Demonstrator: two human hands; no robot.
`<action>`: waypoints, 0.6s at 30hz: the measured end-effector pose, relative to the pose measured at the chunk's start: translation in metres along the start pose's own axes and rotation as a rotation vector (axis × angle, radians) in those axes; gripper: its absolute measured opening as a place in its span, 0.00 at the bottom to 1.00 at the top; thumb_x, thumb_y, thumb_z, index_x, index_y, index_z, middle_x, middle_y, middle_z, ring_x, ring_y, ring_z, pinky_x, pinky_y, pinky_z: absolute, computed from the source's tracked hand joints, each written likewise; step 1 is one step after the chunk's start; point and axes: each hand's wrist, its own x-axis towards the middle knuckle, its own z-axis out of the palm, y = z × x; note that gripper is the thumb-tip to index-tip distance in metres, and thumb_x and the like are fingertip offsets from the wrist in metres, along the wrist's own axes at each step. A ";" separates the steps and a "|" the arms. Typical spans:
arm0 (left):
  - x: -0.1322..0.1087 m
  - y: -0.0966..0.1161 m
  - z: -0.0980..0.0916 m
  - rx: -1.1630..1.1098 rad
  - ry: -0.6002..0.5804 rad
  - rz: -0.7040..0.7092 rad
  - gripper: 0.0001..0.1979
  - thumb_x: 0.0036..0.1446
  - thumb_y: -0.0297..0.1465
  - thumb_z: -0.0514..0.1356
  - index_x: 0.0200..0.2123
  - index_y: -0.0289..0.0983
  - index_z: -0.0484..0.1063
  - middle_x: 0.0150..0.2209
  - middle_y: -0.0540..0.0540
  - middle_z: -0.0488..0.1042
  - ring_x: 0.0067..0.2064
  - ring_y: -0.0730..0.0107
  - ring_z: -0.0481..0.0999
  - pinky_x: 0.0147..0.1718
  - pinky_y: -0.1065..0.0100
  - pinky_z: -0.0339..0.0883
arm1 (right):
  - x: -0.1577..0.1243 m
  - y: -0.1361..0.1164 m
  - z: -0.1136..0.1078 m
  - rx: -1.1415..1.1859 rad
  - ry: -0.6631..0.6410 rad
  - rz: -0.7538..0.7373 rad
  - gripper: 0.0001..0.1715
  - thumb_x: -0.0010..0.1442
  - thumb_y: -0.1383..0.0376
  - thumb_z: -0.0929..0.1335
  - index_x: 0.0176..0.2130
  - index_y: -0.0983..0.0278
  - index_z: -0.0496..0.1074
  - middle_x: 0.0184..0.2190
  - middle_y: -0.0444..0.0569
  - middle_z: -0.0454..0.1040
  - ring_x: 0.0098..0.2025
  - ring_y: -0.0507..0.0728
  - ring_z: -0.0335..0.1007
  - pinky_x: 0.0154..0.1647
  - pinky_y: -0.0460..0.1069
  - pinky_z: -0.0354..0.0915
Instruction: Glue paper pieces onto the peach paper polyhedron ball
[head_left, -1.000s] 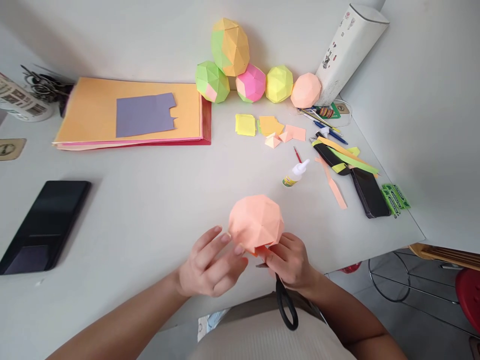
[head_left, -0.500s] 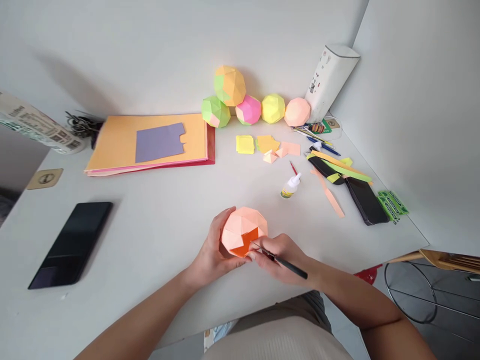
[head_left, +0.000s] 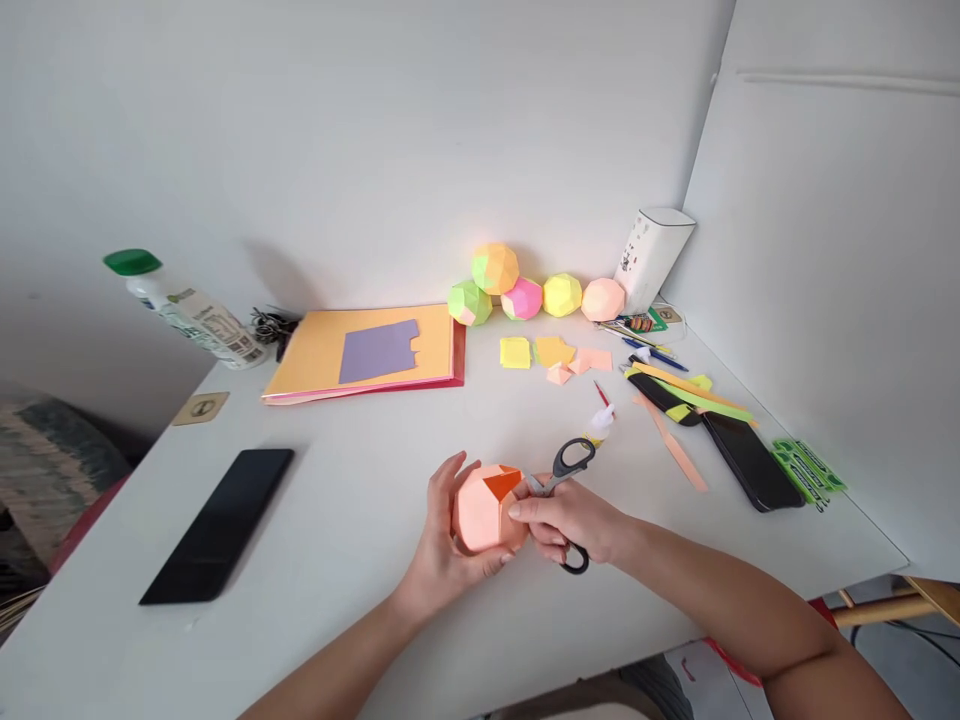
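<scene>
A peach-coloured faceted paper ball (head_left: 478, 515) is held above the near part of the table. My left hand (head_left: 442, 530) wraps its left side and underside. An opening at the ball's top right shows an orange inside. Grey scissors with black handles (head_left: 574, 458) are gripped in my right hand (head_left: 562, 520), one handle loop sticking up and the other hanging below. The right thumb and fingertips also touch the ball's right side. Where the scissor tips end is hard to make out. Just beyond the scissors stands a white glue bottle (head_left: 601, 424), partly hidden by them.
Several finished paper balls (head_left: 562, 295) line the wall. Paper scraps (head_left: 553, 352) lie before them. A paper stack (head_left: 315, 350) is at the back left, a black phone (head_left: 221, 525) at the left. Paper strips, a dark case (head_left: 750, 465) and a white box (head_left: 656, 255) are at the right.
The ball has been turned, so its opening now faces up and right. The scissors have swung from pointing down-right to handles up. The head view has shifted left and upward.
</scene>
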 end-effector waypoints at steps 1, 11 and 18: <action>0.000 0.000 -0.001 0.049 0.008 0.017 0.49 0.48 0.48 0.69 0.65 0.46 0.45 0.64 0.34 0.52 0.64 0.42 0.60 0.56 0.45 0.65 | 0.001 0.000 -0.001 0.012 0.004 -0.008 0.14 0.54 0.59 0.71 0.28 0.63 0.63 0.09 0.31 0.55 0.12 0.46 0.54 0.15 0.42 0.52; -0.003 0.004 -0.003 0.202 -0.056 0.055 0.26 0.65 0.44 0.52 0.63 0.47 0.52 0.63 0.39 0.54 0.64 0.50 0.58 0.60 0.45 0.59 | 0.007 0.012 -0.008 0.015 -0.044 -0.119 0.23 0.51 0.50 0.75 0.29 0.63 0.65 0.08 0.31 0.57 0.11 0.46 0.54 0.14 0.42 0.54; -0.002 0.022 0.002 0.148 0.001 -0.033 0.21 0.63 0.44 0.55 0.55 0.43 0.62 0.54 0.40 0.66 0.54 0.55 0.70 0.50 0.53 0.69 | 0.003 0.013 -0.005 -0.021 -0.099 -0.160 0.25 0.51 0.50 0.75 0.24 0.64 0.64 0.08 0.32 0.57 0.11 0.45 0.55 0.14 0.42 0.56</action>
